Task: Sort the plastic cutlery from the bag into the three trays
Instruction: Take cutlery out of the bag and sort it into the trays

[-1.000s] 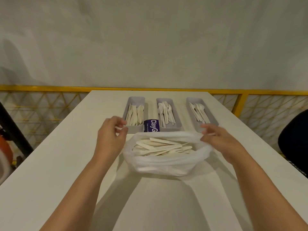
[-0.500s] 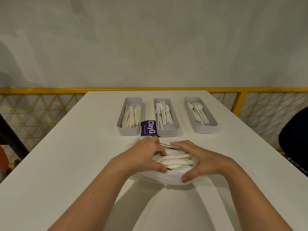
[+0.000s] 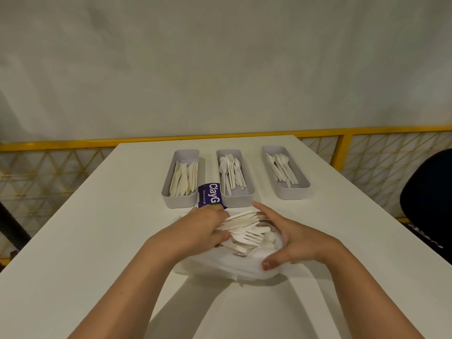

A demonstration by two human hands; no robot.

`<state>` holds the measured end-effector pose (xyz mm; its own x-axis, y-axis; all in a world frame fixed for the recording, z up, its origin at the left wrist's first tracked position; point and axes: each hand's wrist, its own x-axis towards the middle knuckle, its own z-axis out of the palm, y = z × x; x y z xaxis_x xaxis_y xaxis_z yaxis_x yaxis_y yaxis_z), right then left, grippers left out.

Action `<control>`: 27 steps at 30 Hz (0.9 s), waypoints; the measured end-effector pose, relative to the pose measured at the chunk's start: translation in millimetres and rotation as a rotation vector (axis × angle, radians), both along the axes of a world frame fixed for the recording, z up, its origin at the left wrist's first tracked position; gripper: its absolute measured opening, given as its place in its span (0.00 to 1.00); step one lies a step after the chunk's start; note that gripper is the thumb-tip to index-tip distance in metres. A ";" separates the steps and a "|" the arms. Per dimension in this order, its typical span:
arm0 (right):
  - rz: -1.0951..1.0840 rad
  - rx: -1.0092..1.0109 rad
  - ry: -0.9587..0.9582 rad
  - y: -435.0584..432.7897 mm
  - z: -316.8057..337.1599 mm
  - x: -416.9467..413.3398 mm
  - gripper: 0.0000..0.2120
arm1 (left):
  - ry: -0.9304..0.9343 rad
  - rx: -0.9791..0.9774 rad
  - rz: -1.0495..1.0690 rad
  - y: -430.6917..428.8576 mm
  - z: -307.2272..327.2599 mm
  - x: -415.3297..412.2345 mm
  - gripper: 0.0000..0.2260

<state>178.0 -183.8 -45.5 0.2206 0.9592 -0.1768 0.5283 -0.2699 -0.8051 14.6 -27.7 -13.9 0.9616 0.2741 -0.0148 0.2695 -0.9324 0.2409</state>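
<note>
In bag (image 3: 220, 269), cutlery (image 3: 244, 227) lies left-right, fork tines pointing right; left hand (image 3: 195, 231) fingers clench it, right hand (image 3: 299, 243) fingers cup bag.

Bag (image 3: 220, 269): thin white plastic, mouth open, slumped on table (image 3: 97, 241). Cutlery (image 3: 241, 226) heaped inside, cream-white knives and a fork, fanned out. Beyond it, three grey oblong trays in a row, apart: left tray (image 3: 179, 203) knives; middle tray (image 3: 238, 201) spoons; right tray (image 3: 294, 193) slim white pieces, type unclear
</note>
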 end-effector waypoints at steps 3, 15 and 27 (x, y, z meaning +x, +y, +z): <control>-0.079 0.113 0.085 0.6 2.5 0.6 0.58 | -0.083 -0.211 0.031 5.3 12.8 -2.9 0.05; 0.045 0.136 -0.050 5.7 -2.6 -2.5 0.25 | -0.836 -1.488 0.334 22.2 28.7 25.9 0.10; 0.022 0.069 -0.144 30.5 15.8 -2.3 0.07 | -0.793 -1.683 0.416 37.8 27.3 25.2 0.11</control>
<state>175.7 -153.3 -29.7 0.2180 0.9728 -0.0783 0.6449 -0.2038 -0.7366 39.8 10.1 13.4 0.7665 0.6297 -0.1263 -0.2291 0.4517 0.8622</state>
